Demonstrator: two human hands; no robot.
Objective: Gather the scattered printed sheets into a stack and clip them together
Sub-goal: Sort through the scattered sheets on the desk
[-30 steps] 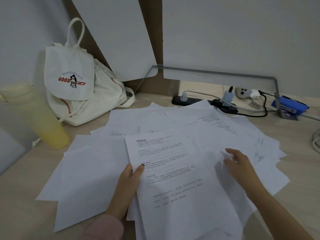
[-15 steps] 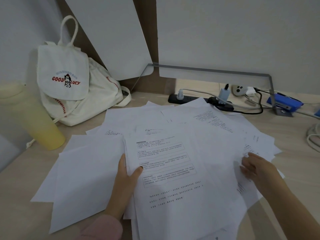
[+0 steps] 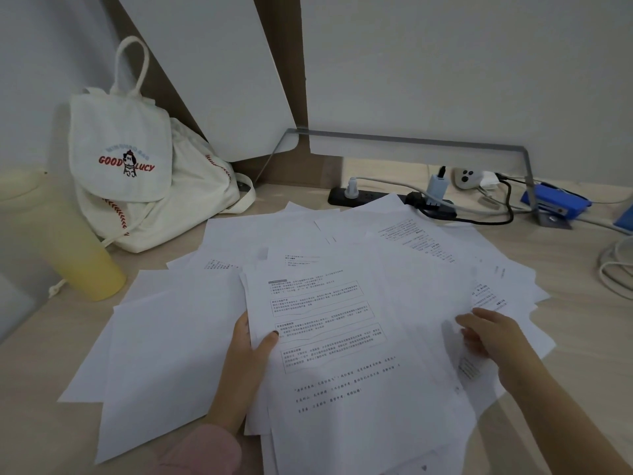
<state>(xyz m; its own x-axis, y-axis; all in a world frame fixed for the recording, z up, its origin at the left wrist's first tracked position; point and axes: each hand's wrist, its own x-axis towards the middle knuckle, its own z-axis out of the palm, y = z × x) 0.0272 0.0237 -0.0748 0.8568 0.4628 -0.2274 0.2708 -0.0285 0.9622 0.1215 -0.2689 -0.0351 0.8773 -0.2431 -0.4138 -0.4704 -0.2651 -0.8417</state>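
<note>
Several white printed sheets (image 3: 260, 234) lie fanned out over the wooden desk (image 3: 44, 406). A gathered stack (image 3: 342, 354) with a printed page on top sits in front of me. My left hand (image 3: 245, 358) grips the stack's left edge, thumb on top of the page. My right hand (image 3: 489, 334) rests on loose sheets (image 3: 507, 289) at the right, fingers curled onto the paper. Blank sheets (image 3: 171, 337) lie to the left of the stack. No clip can be made out among the papers.
A yellow cup (image 3: 78, 255) stands at the left, a white canvas backpack (image 3: 137, 166) behind it. At the back lie a black power strip (image 3: 376, 197) with plugs and cables, and a blue stapler-like object (image 3: 555, 200) at the right. A white cable coil (image 3: 616, 269) sits far right.
My right hand slid from the middle of the sheets out to the right-hand loose pages. My left hand kept its hold on the stack.
</note>
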